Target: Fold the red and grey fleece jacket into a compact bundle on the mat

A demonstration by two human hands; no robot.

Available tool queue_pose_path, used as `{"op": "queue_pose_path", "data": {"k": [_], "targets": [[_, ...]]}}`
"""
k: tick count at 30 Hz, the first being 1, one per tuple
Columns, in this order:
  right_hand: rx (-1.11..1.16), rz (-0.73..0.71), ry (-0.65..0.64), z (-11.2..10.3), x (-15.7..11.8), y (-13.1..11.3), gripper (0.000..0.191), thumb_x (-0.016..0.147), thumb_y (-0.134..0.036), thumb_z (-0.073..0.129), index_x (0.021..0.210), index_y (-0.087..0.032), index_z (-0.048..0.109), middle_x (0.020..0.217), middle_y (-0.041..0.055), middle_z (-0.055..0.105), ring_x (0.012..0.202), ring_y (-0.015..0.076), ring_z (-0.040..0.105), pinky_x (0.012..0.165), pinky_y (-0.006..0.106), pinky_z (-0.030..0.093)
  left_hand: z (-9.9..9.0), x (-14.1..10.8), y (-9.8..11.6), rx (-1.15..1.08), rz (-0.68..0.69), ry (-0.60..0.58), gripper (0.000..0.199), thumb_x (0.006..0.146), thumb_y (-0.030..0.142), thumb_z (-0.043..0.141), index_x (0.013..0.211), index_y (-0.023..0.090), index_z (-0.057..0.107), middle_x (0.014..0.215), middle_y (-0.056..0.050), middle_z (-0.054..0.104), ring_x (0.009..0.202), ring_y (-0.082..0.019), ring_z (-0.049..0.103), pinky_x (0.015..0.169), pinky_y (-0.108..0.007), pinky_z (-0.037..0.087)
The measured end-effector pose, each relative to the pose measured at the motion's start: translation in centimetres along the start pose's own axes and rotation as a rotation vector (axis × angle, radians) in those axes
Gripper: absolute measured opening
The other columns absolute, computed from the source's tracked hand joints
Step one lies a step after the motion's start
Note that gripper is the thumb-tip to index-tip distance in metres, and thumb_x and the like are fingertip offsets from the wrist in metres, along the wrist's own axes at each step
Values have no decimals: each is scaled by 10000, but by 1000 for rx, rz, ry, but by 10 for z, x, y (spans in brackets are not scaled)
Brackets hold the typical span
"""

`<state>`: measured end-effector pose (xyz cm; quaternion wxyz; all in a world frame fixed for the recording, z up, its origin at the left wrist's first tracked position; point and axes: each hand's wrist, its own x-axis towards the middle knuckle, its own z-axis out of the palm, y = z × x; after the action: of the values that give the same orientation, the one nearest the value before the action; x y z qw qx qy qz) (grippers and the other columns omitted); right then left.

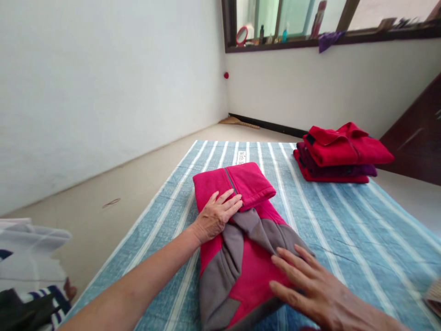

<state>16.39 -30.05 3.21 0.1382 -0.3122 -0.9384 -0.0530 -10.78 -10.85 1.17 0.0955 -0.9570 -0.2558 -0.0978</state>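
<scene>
A pink and grey garment (257,266) lies partly folded on a blue striped cloth (155,243). Its far end is doubled over into a pink flap with a thin grey zip line. My left hand (218,214) rests flat on the garment at the near edge of that flap, fingers extended and slightly apart. At the garment's lower right, my right hand (306,285) has its fingers spread over the pink and grey fabric, holding nothing.
Folded red and purple garments (344,154) are stacked at the cloth's far right corner. White and dark clothes (31,266) lie at the lower left. Walls stand left and ahead, with small items on a window sill (292,43). A broom (237,121) lies by the far wall.
</scene>
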Motion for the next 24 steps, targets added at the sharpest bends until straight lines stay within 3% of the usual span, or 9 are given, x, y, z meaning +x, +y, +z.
{"op": "queue_pose_path", "data": {"k": [5,10,14,16,19,24], "targets": [[-150,38,62,22,4,-18,392,969,-211,374,1333,-178,517,1212,152,638,1185,301,553,955,473,448,-2,2,4,-6,-32,-25,450,940,119,389,1364,229,490,1433,-77,488,1368,-286,349,1046,-542,302],[-123,-51,135,22,14,-16,369,977,-138,276,1138,-115,607,1098,139,689,1081,283,613,919,466,478,-10,1,8,-51,-66,-54,451,929,109,396,1350,230,505,1442,-58,479,1376,-268,338,1052,-515,303],[49,20,174,17,22,-16,343,959,-93,264,1062,-119,590,878,107,701,792,225,663,832,431,516,-9,0,7,-89,-74,-46,442,933,123,394,1343,237,512,1444,-45,479,1380,-262,327,1069,-508,270],[198,77,89,5,31,-14,316,928,-69,284,1014,-148,578,785,74,670,677,192,632,719,354,529,-6,-1,6,-104,-70,-40,436,935,133,398,1341,242,515,1441,-45,482,1381,-262,324,1066,-504,265],[420,171,-121,-27,51,-1,261,860,-63,360,913,-202,575,778,41,651,656,172,606,599,275,492,-4,-2,4,-132,-65,-23,427,934,150,416,1336,248,516,1436,-46,490,1373,-266,329,1049,-506,273],[761,317,-351,-80,116,53,220,795,-45,459,842,-177,628,763,0,642,669,124,579,601,225,449,-14,0,-2,-277,-64,-4,429,868,141,500,1274,258,570,1382,-42,549,1314,-281,391,1029,-497,289]]}}
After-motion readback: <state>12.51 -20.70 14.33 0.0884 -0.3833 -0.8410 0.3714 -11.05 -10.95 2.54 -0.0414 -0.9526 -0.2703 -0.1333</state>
